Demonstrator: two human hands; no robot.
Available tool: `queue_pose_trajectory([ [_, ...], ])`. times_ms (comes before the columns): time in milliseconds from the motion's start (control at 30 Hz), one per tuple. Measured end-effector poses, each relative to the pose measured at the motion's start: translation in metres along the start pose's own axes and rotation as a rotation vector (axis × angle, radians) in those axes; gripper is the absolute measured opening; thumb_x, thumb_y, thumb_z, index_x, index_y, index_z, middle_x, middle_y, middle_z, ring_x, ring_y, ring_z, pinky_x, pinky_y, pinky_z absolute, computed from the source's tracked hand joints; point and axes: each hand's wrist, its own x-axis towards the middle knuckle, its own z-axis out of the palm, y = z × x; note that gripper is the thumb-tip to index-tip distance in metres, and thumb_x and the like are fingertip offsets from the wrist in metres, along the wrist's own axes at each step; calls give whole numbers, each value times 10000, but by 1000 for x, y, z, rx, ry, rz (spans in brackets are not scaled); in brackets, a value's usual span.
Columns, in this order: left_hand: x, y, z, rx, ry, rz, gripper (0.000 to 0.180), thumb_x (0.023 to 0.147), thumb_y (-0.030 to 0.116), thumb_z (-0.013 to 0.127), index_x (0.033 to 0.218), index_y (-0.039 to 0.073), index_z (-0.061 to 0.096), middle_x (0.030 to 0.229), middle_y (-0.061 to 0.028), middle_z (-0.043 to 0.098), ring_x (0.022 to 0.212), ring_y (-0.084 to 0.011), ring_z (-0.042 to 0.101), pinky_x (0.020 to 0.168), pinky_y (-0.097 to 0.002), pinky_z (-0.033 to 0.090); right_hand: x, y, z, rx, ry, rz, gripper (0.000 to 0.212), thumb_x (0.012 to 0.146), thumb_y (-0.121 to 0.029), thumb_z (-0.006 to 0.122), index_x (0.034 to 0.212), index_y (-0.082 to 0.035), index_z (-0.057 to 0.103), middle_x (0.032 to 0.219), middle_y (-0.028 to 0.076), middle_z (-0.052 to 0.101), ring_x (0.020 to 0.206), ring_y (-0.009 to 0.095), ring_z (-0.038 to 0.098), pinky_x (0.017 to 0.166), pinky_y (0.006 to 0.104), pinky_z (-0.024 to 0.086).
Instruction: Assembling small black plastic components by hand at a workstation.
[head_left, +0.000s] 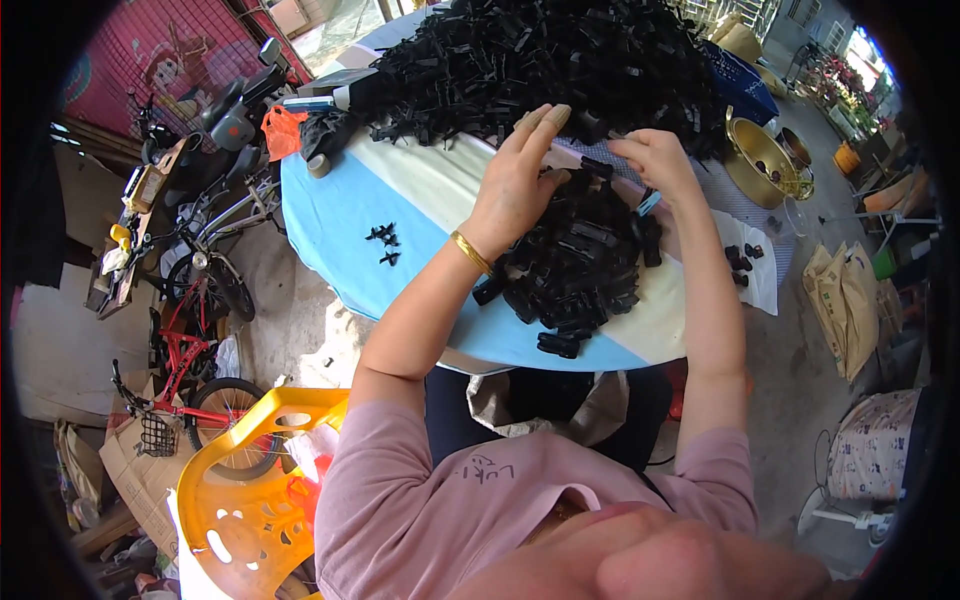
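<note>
On striped cloth [345, 225] lie oblong, glossy black pieces [582, 262], the left grip [512, 190] spread, the right grip [660, 165] too hidden to tell.

Grey floor [775, 400]; pink wall [110, 60] upper left; yellow plastic chair [235, 540] lower left; bright daylight [868, 60] upper right.

A dusty-pink shirt [430, 520] with short sleeves [380, 440] and dark handwritten-style lettering [485, 468]; navy-dark trousers [447, 415]; tan fingertip covers [560, 117] on the left hand [512, 188], gold bangle [470, 253] at its wrist
</note>
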Motion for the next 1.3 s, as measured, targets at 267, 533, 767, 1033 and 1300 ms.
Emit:
queue_pose_trajectory([
  [267,-8,3,2,-219,-105,55,785,641,-4,725,1301,27,301,1283,-130,437,1072,-240,535,872,-309,456,-44,-21,31,85,-252,-327,142,777,-132,634,757,7,618,593,-49,497,542,12,428,482,176,324],
  [533,-9,5,6,-1006,-91,-196,544,753,-43,621,1219,43,353,1180,-142,498,991,-189,564,833,-285,472,-50,-19,28,143,-47,-487,205,878,-192,543,878,4,605,602,-62,439,545,8,374,478,165,278],
  [767,-9,0,4,-1050,-126,-217,431,804,-65,533,1190,37,371,1133,-116,516,955,-134,542,803,-243,467,-56,-21,39,160,-131,-424,196,884,-147,522,969,7,608,616,-56,468,531,6,374,459,170,292],
  [1033,-8,1,6,-875,-107,-177,368,821,-33,548,1164,20,426,1090,-104,541,961,-124,535,809,-233,460,-59,-22,38,44,-92,-496,168,870,-124,538,940,8,616,621,-40,499,541,12,406,460,174,318],
  [1300,-15,3,10,-824,17,-210,190,802,2,598,981,-6,534,908,-48,594,804,-89,563,697,-213,474,-63,-23,46,72,-111,-424,160,888,-121,501,864,9,593,598,-52,437,531,15,364,466,172,284],
])
